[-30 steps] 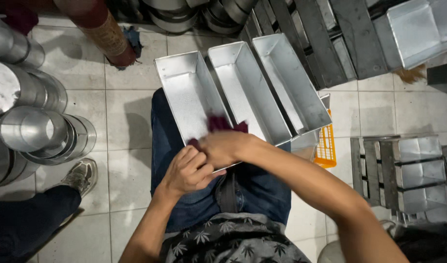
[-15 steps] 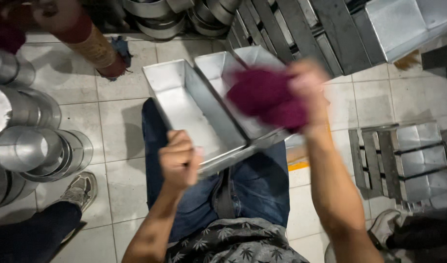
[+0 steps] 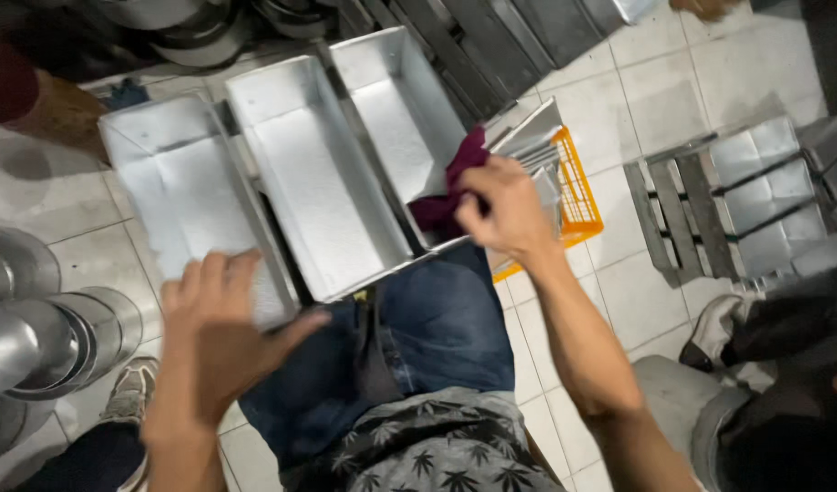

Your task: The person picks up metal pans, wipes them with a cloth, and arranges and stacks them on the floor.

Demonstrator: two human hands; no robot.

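A set of three joined rectangular metal loaf pans [image 3: 309,173] rests on my lap, tilted away from me. My left hand [image 3: 222,337] grips the near end of the leftmost pan, thumb under its rim. My right hand [image 3: 500,205] is closed on a dark maroon cloth [image 3: 447,191] and presses it into the near end of the rightmost pan. The middle pan is bare inside.
Round metal pans [image 3: 45,337] are stacked on the tiled floor at left. An orange plastic crate [image 3: 578,196] sits under the pans at right. More metal trays and racks [image 3: 737,191] lie at right. Another person's shoe [image 3: 714,333] is nearby.
My right hand brought the cloth down from above the pans into the rightmost pan. My left hand shifted left along the near rim to the leftmost pan.
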